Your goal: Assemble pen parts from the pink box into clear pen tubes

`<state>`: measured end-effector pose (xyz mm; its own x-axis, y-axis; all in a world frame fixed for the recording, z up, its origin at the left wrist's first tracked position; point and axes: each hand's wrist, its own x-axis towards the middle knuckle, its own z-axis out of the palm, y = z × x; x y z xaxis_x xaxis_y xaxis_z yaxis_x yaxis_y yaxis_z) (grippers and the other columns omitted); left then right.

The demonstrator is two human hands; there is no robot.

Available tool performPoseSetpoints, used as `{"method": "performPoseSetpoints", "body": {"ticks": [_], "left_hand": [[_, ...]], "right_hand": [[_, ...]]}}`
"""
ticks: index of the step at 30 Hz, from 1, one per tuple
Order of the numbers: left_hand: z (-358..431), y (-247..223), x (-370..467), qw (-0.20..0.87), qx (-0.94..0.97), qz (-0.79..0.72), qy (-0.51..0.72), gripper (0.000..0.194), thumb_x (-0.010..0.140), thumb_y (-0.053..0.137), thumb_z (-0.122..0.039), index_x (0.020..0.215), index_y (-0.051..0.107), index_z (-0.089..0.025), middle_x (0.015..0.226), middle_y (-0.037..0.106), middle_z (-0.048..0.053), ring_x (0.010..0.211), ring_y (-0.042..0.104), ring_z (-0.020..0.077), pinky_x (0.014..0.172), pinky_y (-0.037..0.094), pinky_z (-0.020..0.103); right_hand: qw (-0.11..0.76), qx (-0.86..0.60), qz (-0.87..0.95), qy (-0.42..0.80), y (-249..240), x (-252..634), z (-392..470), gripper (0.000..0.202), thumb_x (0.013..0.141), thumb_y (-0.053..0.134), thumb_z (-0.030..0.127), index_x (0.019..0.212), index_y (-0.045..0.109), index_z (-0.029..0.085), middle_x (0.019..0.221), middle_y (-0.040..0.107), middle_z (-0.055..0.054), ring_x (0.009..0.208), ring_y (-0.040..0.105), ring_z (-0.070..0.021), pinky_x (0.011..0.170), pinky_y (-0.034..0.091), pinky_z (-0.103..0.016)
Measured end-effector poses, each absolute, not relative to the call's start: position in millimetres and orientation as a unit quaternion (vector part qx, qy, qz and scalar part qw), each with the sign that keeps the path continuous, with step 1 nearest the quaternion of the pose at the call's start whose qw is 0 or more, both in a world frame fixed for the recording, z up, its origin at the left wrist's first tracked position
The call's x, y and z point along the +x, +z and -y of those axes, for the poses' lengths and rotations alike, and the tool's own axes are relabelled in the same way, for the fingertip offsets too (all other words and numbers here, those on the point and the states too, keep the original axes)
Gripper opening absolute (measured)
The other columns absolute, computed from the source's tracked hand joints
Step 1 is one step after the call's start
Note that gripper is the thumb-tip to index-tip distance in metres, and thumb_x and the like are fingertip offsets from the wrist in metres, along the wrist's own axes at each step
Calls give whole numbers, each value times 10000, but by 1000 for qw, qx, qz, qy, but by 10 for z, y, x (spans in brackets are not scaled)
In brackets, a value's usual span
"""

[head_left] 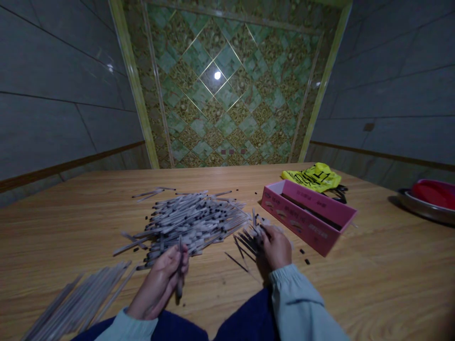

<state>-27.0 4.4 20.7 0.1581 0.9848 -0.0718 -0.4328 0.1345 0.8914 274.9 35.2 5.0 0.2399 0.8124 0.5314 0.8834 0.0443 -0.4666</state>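
Observation:
My left hand [159, 282] is closed around a slim pencil-like stick [180, 270], dark at its lower end and held nearly upright. It is at the near edge of a large heap of grey, black-tipped sticks [195, 220]. To the right, my right hand [276, 246] reaches down with fingers pinched over a smaller pile of thin dark sticks [249, 241] and pale pieces. Its fingertips are partly hidden among them, so what they grip cannot be made out. Long pale sticks [81, 298] lie side by side at the lower left.
An open pink box [309, 222] stands right of the small pile, with a yellow bag [314, 177] and a black cord [337, 193] behind it. A metal tray [423, 208] holding a red dish [435, 194] is at the far right. Small black caps [307, 261] lie scattered on the wooden surface.

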Motion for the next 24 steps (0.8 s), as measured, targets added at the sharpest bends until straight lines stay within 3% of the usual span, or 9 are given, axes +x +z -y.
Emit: {"method": "performPoseSetpoints", "body": {"ticks": [3, 7, 11, 13, 15, 17, 19, 24], "left_hand": [[-20, 218, -210, 678, 321, -362, 554, 208, 721, 652, -118, 906, 567, -159, 825, 640, 41, 752, 630, 130, 724, 517, 241], [-12, 189, -179, 679, 287, -369, 566, 197, 764, 571, -63, 941, 554, -148, 991, 665, 120, 901, 658, 214, 777, 542, 322], [-16, 162, -154, 672, 261, -372, 585, 183, 767, 538, -22, 906, 550, -142, 1029, 672, 142, 934, 660, 233, 806, 545, 346], [-21, 147, -139, 668, 255, -369, 593, 180, 764, 542, -20, 894, 546, -145, 1028, 676, 143, 941, 659, 237, 822, 540, 353], [-24, 136, -123, 662, 253, -368, 601, 178, 761, 555, -29, 889, 541, -152, 1022, 681, 140, 947, 658, 237, 832, 537, 354], [-21, 138, -106, 654, 254, -368, 610, 174, 758, 569, -44, 883, 537, -160, 1015, 686, 129, 953, 657, 234, 839, 535, 351], [-11, 153, -89, 646, 254, -371, 617, 162, 759, 579, -60, 872, 535, -167, 1005, 689, 116, 956, 656, 230, 845, 532, 347], [16, 187, -56, 652, 251, -368, 614, 163, 750, 612, -89, 859, 526, -175, 1004, 693, 104, 974, 649, 221, 877, 511, 336]], "right_hand": [[318, -731, 600, -62, -54, 2899, -440, 287, 840, 452, 198, 1026, 670, 178, 963, 672, -98, 938, 581, -233, 762, 423, -302], [293, -734, 608, -73, -88, 2983, -471, 288, 812, 474, 179, 1023, 671, 176, 953, 661, -104, 941, 559, -239, 785, 412, -315], [377, -697, 607, -52, -25, 2819, -418, 269, 769, 523, 194, 991, 669, 151, 1041, 619, -131, 992, 534, -264, 860, 394, -361], [460, -641, 613, 36, 5, 2570, -326, 242, 786, 512, 239, 950, 661, 143, 1031, 620, -133, 993, 547, -256, 863, 408, -361], [508, -549, 619, 238, 3, 2232, -187, 268, 801, 521, 357, 891, 649, 139, 895, 656, -110, 849, 607, -221, 752, 464, -323], [454, -452, 605, 473, -37, 1887, -30, 426, 773, 525, 535, 818, 618, 122, 706, 651, -79, 597, 606, -171, 551, 468, -274], [387, -394, 561, 617, -99, 1624, 99, 591, 740, 462, 680, 737, 593, 104, 616, 627, -73, 449, 553, -122, 405, 392, -210], [387, -389, 492, 676, -207, 1460, 183, 634, 655, 527, 729, 669, 579, 97, 526, 583, -35, 337, 469, -64, 301, 321, -152]]}}
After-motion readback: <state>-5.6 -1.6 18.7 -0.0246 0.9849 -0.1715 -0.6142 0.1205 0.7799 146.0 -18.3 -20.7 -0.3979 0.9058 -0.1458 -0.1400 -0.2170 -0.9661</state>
